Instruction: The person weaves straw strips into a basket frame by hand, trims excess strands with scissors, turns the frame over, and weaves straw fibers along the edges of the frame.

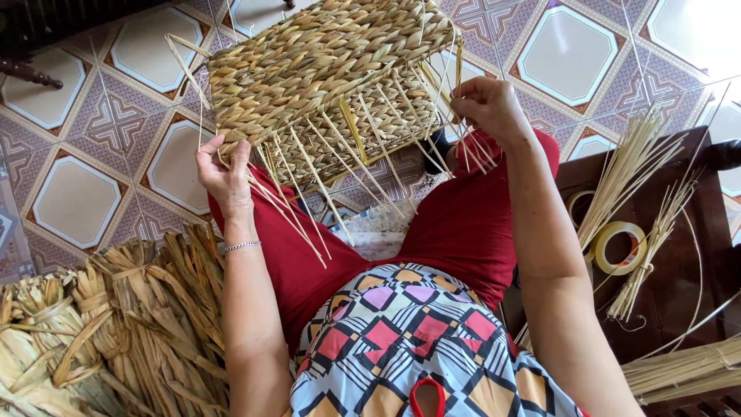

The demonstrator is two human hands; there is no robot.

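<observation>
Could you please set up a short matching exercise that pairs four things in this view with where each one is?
Things:
1. woven basket
2. tape roll
3. bundles of dried fibre
4. bracelet

Places:
a. on the dark wooden surface at the person's right
b. on the left wrist
c. held up over the lap by the left hand and the right hand
d. on the floor at the person's left

Right pairs: 1-c, 2-a, 3-d, 4-b
</observation>
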